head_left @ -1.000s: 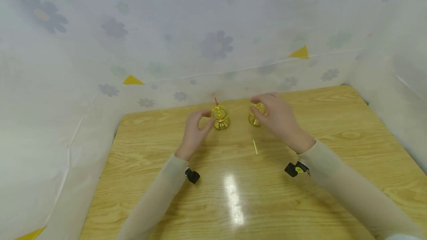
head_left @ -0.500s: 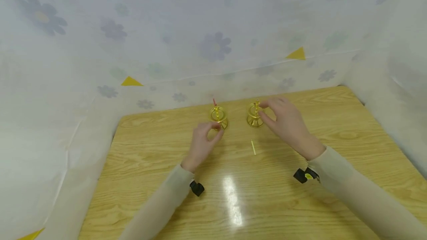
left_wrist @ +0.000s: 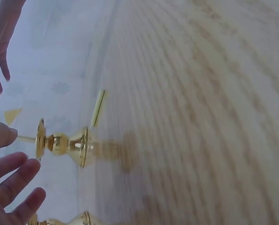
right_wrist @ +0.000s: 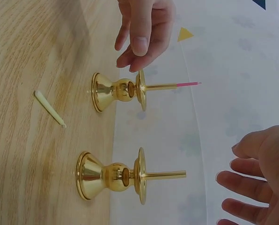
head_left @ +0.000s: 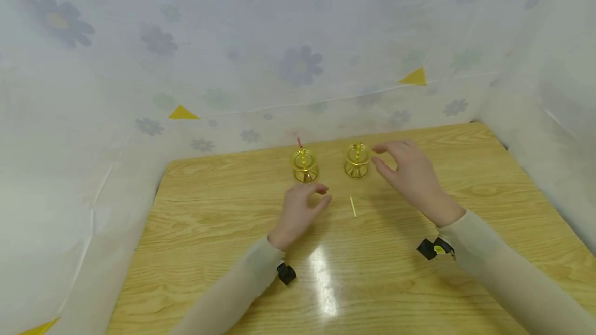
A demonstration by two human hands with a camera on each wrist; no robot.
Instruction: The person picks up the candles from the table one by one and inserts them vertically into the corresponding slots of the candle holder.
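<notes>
Both hands loose, holding nothing. My right hand point(head_left: 412, 172) is beside the right candlestick point(head_left: 357, 161); a careless brush could topple it. Left hand point(head_left: 302, 211) could roll the thin yellow candle point(head_left: 353, 206) across the desk point(head_left: 209, 231).

Both hands have drawn back from the gold holders: the left hand point(head_left: 300, 211) toward frame bottom, the right hand point(head_left: 412, 174) rightward.

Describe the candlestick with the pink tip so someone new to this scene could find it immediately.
Start at the wooden table and look to its far edge, against the flowered curtain, where two small gold candlesticks stand side by side. Take the left candlestick, just beyond the left hand. Only its stem ends in a pink tip; the right candlestick is gold throughout.
</notes>
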